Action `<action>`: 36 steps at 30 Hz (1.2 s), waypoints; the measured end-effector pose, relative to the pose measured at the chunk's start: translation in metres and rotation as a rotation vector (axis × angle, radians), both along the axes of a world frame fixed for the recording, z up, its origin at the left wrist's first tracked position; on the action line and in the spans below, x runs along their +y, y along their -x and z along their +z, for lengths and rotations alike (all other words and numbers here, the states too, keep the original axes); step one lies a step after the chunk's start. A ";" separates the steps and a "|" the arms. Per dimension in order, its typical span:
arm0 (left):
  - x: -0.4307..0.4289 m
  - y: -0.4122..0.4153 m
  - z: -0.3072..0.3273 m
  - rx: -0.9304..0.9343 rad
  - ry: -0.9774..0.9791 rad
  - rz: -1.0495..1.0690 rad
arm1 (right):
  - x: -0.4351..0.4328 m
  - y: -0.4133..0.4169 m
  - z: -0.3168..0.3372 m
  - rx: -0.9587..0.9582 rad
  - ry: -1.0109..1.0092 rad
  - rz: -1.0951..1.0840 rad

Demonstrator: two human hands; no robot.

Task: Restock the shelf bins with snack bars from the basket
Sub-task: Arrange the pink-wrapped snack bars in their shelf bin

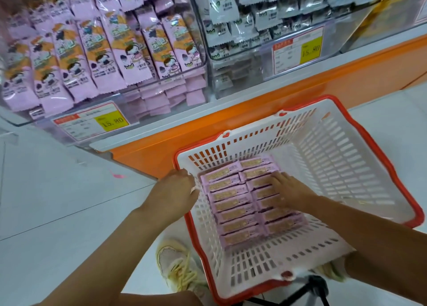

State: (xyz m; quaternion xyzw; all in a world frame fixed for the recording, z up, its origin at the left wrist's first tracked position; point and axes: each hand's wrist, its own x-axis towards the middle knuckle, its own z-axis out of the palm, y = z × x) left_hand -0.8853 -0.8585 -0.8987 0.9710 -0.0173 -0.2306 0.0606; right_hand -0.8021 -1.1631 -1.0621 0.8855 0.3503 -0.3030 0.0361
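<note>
While the left hand (179, 186) curls its fingers (186, 176) over the rim of the basket (335, 162), apparently to steady it, the right hand (290, 191) lays loose, unclenched fingers flat on the snack bars (233, 211) lying directly beneath them, seemingly to gather some for the shelf bin (161, 90) well beyond.

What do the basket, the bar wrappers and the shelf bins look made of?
Basket: likely moulded plastic, smooth; white slotted walls, red rim.
Wrappers: thin pink printed film, faint sheen.
Bins: clear rigid plastic, perhaps acrylic; contents show through, edges glint.
</note>
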 end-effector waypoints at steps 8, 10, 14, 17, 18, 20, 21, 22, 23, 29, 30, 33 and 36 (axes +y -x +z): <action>0.002 0.002 -0.001 0.009 0.019 0.013 | 0.002 -0.001 -0.006 -0.061 0.068 0.186; 0.002 0.003 0.000 0.020 0.021 0.013 | 0.002 0.003 -0.005 -0.097 0.103 0.202; 0.001 0.003 0.001 0.043 0.013 0.021 | -0.001 0.007 -0.004 -0.154 0.179 0.208; 0.001 0.003 0.003 0.056 0.017 0.023 | -0.003 0.005 -0.001 -0.131 0.180 0.122; 0.001 0.003 0.005 0.059 0.022 0.028 | -0.004 0.005 0.002 -0.092 0.160 0.066; 0.002 0.004 0.007 0.066 0.050 0.047 | -0.007 0.004 0.011 0.033 0.091 -0.099; 0.003 0.004 0.008 0.072 0.071 0.058 | -0.007 0.004 0.020 0.128 0.015 -0.212; 0.003 0.004 0.010 0.077 0.096 0.073 | -0.005 0.004 0.031 0.235 -0.099 -0.339; 0.004 0.003 0.013 0.072 0.127 0.088 | -0.002 0.007 0.047 0.361 -0.220 -0.471; -0.003 0.000 0.052 0.012 0.482 0.254 | 0.048 0.024 0.152 1.535 -1.002 -1.162; -0.005 -0.001 0.063 0.003 0.576 0.294 | 0.056 0.029 0.162 1.605 -1.068 -1.153; -0.011 -0.001 0.095 0.030 0.959 0.378 | 0.072 0.044 0.190 1.820 -1.196 -1.129; -0.015 0.004 0.120 -0.019 1.165 0.439 | 0.086 0.052 0.217 2.026 -1.226 -0.968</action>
